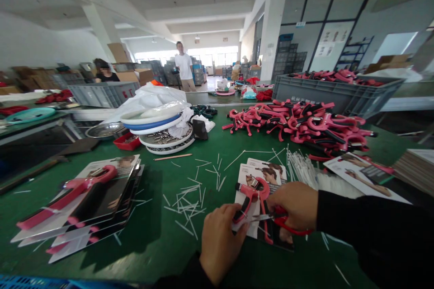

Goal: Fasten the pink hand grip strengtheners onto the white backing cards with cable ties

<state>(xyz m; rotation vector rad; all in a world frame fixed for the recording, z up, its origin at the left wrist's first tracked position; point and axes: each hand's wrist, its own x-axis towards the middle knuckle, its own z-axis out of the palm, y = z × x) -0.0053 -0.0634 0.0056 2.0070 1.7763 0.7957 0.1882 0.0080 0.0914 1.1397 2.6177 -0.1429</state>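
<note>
Right hand [295, 205] closed round one pair of scissors [282, 221], left hand [220, 235] half-curled at one pink tool [263, 195], grip unclear.

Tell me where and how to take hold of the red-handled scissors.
Take the scissors by the red handles, probably best from the right: the handles lie on that side, in the right hand, while the blades point left, toward the left hand.

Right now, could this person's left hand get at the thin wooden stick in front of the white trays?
Probably yes: between the left hand and the wooden stick, I see only thin white strips lying low on the green table. It would likely have to leave the pink tool first.
</note>
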